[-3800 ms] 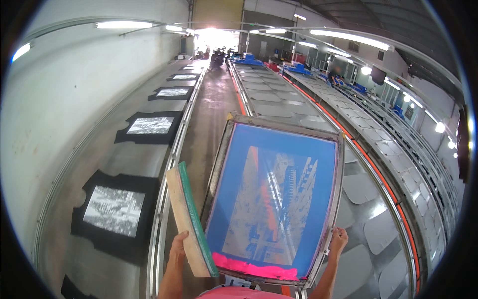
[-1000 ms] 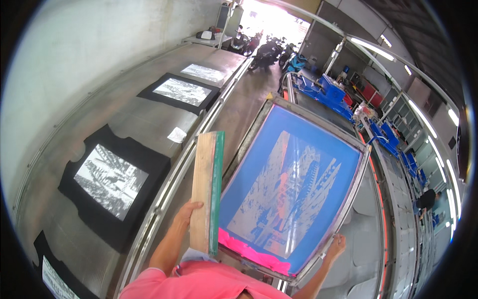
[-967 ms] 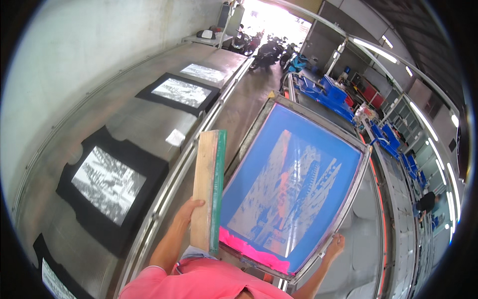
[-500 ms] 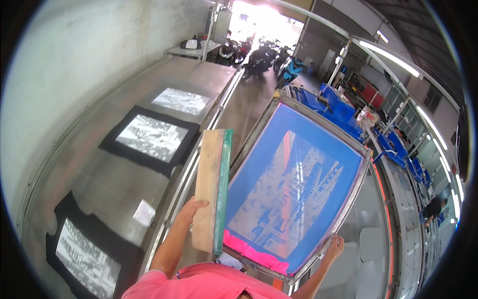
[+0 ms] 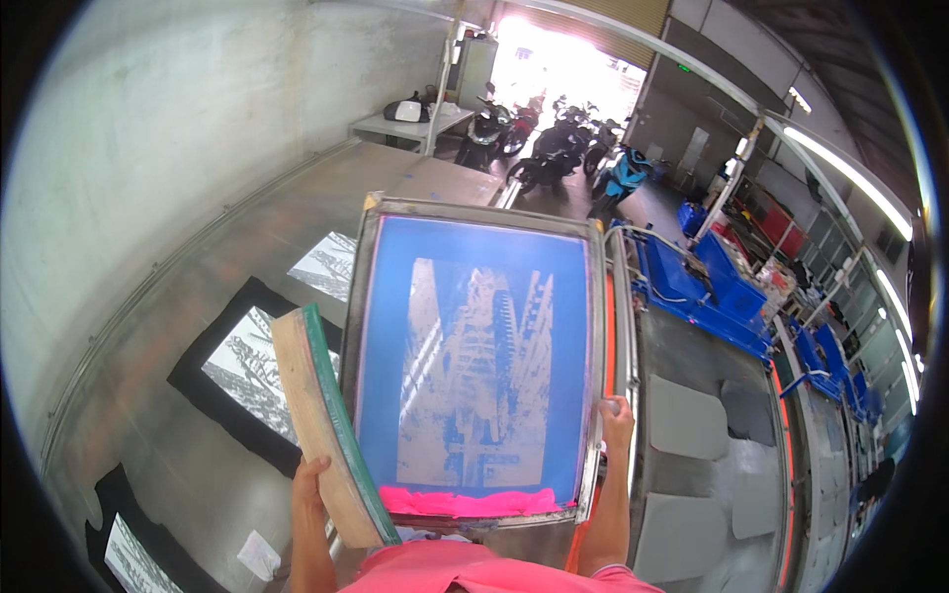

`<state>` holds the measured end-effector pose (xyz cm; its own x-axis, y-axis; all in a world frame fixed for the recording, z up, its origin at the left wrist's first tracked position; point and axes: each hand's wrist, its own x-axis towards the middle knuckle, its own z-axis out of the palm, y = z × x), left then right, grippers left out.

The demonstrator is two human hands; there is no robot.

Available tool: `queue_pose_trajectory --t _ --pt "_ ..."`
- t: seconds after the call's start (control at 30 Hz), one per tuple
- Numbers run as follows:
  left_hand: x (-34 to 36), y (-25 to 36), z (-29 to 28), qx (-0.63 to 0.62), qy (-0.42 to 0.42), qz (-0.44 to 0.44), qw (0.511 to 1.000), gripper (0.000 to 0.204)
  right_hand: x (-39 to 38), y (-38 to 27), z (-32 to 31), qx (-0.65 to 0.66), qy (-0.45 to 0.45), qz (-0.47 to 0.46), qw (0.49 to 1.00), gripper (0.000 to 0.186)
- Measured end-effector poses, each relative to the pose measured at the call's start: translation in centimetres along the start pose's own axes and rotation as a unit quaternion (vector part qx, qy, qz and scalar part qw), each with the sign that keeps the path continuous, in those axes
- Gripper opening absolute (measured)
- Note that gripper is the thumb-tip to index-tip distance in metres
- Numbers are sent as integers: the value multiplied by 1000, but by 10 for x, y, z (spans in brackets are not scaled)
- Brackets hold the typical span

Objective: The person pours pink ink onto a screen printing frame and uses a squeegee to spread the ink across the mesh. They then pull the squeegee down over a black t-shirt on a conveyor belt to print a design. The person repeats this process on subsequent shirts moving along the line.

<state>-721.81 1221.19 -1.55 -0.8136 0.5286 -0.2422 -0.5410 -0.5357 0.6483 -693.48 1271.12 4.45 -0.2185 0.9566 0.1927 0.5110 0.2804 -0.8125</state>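
My left hand [image 5: 310, 482] is wrapped round a long squeegee [image 5: 318, 420] with a wooden handle and a green blade, held tilted beside the screen's left edge. My right hand [image 5: 616, 419] grips the right rail of a screen printing frame [image 5: 474, 211] near its lower end. Blue emulsion surrounds a pale, detailed stencil area [image 5: 474, 385] on the mesh. Bright pink ink [image 5: 470, 502] lies in a thick band along the near end of the mesh. To the left, black fabric pieces [image 5: 213, 346] with white printed pictures lie flat, one partly behind the squeegee.
A long table [image 5: 148, 395] runs along the left wall, with a small white scrap [image 5: 259, 555] on it. Grey flat pads [image 5: 685, 417] lie on the right-hand table. Blue equipment [image 5: 692, 287] stands beyond it, motorbikes [image 5: 554, 148] near the bright doorway.
The screen frame has swung left from its slanted place and now stands nearly straight before me, overlapping the left table. My left hand has moved left with the squeegee.
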Motion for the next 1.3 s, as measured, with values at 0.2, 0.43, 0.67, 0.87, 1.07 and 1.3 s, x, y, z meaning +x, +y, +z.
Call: queue_pose_trajectory --t 0.2,0.43,0.67,0.87,1.07,1.3 --pt "75 7 -45 -71 88 50 992 65 93 -84 150 -8 -72 -103 992 29" --pt "84 35 -31 -87 269 161 946 64 154 -204 311 27 -182 -218 959 37" --pt "75 41 -29 -61 409 117 903 70 160 -266 522 1 -333 -294 896 43" --pt "59 30 -66 -112 419 161 886 72 85 -306 631 -23 -483 -222 846 44" --pt "59 21 -33 -75 484 172 855 73 74 -281 664 -18 -496 -236 836 49" --pt "55 0 -95 -111 464 174 861 65 67 -243 726 13 -486 -299 821 45"
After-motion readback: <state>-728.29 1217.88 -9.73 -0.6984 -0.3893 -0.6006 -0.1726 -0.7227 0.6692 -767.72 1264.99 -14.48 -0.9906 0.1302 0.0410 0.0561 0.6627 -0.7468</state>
